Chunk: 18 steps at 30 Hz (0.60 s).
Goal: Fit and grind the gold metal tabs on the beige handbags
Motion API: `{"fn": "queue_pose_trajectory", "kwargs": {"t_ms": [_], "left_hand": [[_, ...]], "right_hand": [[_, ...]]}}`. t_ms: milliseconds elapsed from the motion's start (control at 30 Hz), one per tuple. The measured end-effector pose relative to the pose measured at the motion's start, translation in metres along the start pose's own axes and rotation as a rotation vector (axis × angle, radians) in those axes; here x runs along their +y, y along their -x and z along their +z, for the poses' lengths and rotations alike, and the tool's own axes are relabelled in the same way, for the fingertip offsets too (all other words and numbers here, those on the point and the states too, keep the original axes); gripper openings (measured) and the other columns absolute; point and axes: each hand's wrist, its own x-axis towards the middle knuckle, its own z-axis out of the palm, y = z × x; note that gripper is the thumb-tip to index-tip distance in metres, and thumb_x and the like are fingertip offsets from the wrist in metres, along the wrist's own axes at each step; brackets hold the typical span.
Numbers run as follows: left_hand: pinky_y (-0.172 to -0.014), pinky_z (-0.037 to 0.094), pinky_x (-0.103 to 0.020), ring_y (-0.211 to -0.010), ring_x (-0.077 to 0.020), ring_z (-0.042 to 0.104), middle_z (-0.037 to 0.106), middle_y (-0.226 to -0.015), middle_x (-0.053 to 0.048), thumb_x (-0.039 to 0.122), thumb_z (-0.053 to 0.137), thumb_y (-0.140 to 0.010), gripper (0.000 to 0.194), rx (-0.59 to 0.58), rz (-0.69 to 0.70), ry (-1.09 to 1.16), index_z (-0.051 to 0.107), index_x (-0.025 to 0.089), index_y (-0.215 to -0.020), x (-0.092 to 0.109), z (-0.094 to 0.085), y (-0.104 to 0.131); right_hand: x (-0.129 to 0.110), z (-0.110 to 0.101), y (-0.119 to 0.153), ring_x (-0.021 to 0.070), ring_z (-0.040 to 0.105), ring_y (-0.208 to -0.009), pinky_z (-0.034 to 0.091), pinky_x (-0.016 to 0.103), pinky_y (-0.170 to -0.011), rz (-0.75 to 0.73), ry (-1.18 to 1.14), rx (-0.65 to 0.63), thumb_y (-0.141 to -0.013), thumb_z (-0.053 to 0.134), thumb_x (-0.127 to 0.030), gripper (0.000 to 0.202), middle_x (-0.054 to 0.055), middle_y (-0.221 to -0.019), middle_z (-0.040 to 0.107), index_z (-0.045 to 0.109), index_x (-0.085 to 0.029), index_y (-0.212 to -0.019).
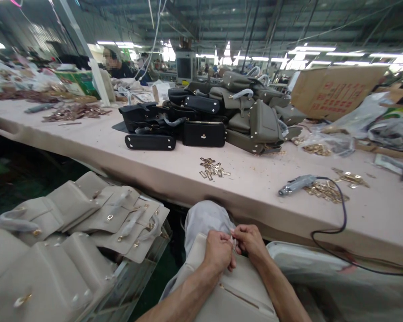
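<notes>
A light beige leather bag piece (245, 297) with a slit-like zipped pocket lies across my lap. Over its upper edge my left hand (219, 251) is closed, the fingers curled together. My right hand (249, 239) meets it there, thumb and forefinger pinched. Between the fingertips shows a small whitish bit (233, 241), too small to name. My fingers hide most of the spot where they meet.
Beige bag pieces (70, 201) fill a crate at left. On the table (168, 172) lie black bags (204, 134), olive bags (265, 120), metal plates (211, 169) and a corded electric screwdriver (297, 184). A cardboard box (336, 91) stands behind; a white bin (289, 250) is at right.
</notes>
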Motion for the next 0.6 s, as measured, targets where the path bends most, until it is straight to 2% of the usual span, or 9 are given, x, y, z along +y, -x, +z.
{"fn": "queue_pose_trajectory", "kwargs": {"t_ms": [67,133,200,267,333,400,500,600], "left_hand": [[-0.030,0.030,-0.021,-0.025,-0.0118,0.041,0.052,-0.037,0.000,0.032,0.060,-0.085,0.026,0.012,-0.019,-0.009,0.062,0.016,-0.065,0.003,0.001,0.000],[-0.030,0.030,-0.022,-0.024,-0.0120,0.039,0.051,-0.036,0.000,0.027,0.057,-0.086,0.024,0.013,-0.032,-0.010,0.062,0.016,-0.066,0.005,0.001,0.001],[-0.030,0.029,-0.022,-0.024,-0.0118,0.038,0.052,-0.036,0.000,0.025,0.058,-0.086,0.021,0.017,-0.041,-0.005,0.062,0.016,-0.068,0.006,0.001,0.003],[-0.031,0.028,-0.021,-0.025,-0.0112,0.037,0.052,-0.037,0.000,0.026,0.061,-0.086,0.020,0.023,-0.040,-0.007,0.063,0.015,-0.070,0.007,0.000,0.004],[-0.032,0.027,-0.021,-0.025,-0.0110,0.037,0.051,-0.037,0.001,0.031,0.064,-0.087,0.024,0.025,-0.035,-0.020,0.063,0.015,-0.070,0.007,-0.001,0.006],[-0.033,0.028,-0.022,-0.026,-0.0111,0.037,0.051,-0.037,0.000,0.036,0.066,-0.088,0.028,0.029,-0.034,-0.039,0.065,0.014,-0.070,0.007,-0.001,0.007],[-0.036,0.034,-0.022,-0.028,-0.0115,0.041,0.058,-0.042,-0.002,0.038,0.069,-0.087,0.028,0.054,-0.050,-0.043,0.069,0.011,-0.078,0.009,-0.001,0.008],[-0.037,0.035,-0.022,-0.029,-0.0111,0.042,0.066,-0.051,-0.004,0.034,0.069,-0.087,0.024,0.087,-0.068,-0.019,0.069,0.010,-0.091,0.009,0.000,0.009]], "right_hand": [[-0.018,-0.003,0.001,0.0129,0.050,-0.045,0.033,0.025,-0.048,-0.115,0.246,0.098,-0.084,0.066,-0.058,0.047,0.002,-0.050,0.056,0.062,-0.018,-0.060],[-0.042,-0.008,-0.001,0.0152,0.056,-0.055,0.039,0.026,-0.056,-0.298,0.455,0.289,-0.089,0.063,-0.056,0.045,0.004,-0.059,0.064,0.068,-0.018,-0.066],[-0.067,-0.015,-0.010,0.0173,0.060,-0.062,0.045,0.028,-0.062,-0.457,0.519,0.456,-0.090,0.063,-0.054,0.039,0.005,-0.069,0.070,0.072,-0.019,-0.077],[-0.088,-0.021,-0.028,0.0188,0.063,-0.067,0.048,0.029,-0.068,-0.582,0.524,0.527,-0.090,0.064,-0.051,0.034,0.007,-0.077,0.073,0.073,-0.019,-0.087],[-0.104,-0.027,-0.055,0.0195,0.065,-0.072,0.050,0.030,-0.074,-0.686,0.551,0.534,-0.090,0.065,-0.046,0.030,0.008,-0.085,0.075,0.073,-0.018,-0.093],[-0.116,-0.030,-0.087,0.0196,0.066,-0.077,0.051,0.031,-0.080,-0.728,0.619,0.502,-0.089,0.064,-0.040,0.026,0.009,-0.093,0.075,0.073,-0.018,-0.099],[-0.129,-0.031,-0.131,0.0204,0.066,-0.089,0.049,0.033,-0.090,-0.651,0.791,0.419,-0.088,0.063,-0.031,0.026,0.009,-0.104,0.075,0.074,-0.017,-0.108],[-0.140,-0.029,-0.159,0.0202,0.066,-0.092,0.047,0.031,-0.088,-0.582,0.865,0.343,-0.085,0.067,-0.026,0.031,0.009,-0.103,0.075,0.073,-0.017,-0.113]]}}
